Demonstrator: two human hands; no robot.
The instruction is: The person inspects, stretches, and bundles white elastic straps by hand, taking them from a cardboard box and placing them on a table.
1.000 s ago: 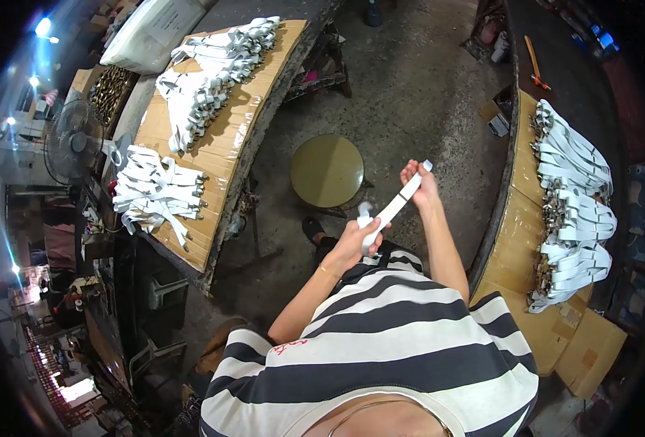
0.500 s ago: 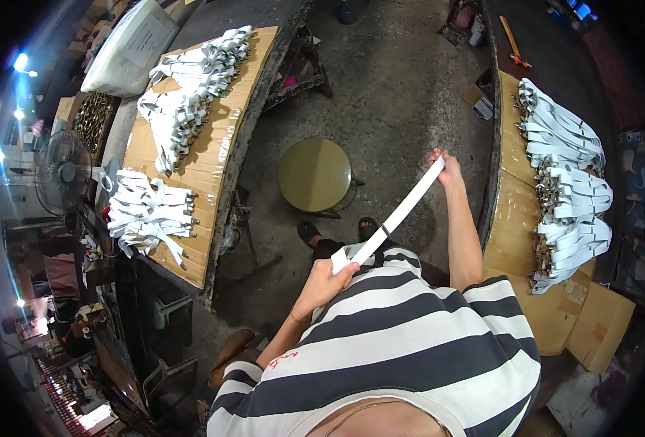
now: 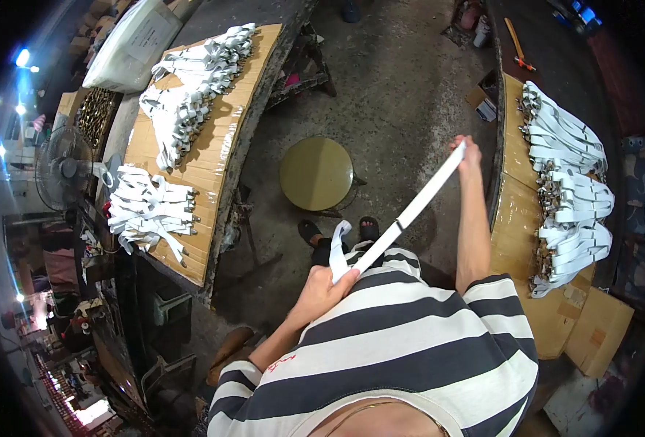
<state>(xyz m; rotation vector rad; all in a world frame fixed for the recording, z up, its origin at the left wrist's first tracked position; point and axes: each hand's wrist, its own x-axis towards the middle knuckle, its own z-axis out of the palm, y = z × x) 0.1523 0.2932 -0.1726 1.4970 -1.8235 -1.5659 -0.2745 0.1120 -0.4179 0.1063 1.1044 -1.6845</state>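
A white strap (image 3: 428,192) is stretched diagonally in front of my body, with a small dark slider (image 3: 400,225) partway along it. My left hand (image 3: 324,293), near my stomach, is closed on the lower end, and a loose tail of the strap sticks up curled from it. Out to the front right, my right hand (image 3: 468,151) pinches the far end. Bundled white straps (image 3: 572,191) with metal clips lie on cardboard to my right. More white straps (image 3: 151,207) are heaped on the left cardboard (image 3: 217,156).
A round stool (image 3: 315,173) stands on the floor ahead, between two dark tables. An orange-handled hammer (image 3: 517,45) lies on the right table. At left are a white plastic-wrapped package (image 3: 133,47) and a fan (image 3: 64,167). A cardboard flap (image 3: 601,331) sticks out at lower right.
My right hand has moved farther out to the right, drawing a longer stretch of strap. The slider has shifted the same way, and the loose tail at my left hand now stands up longer.
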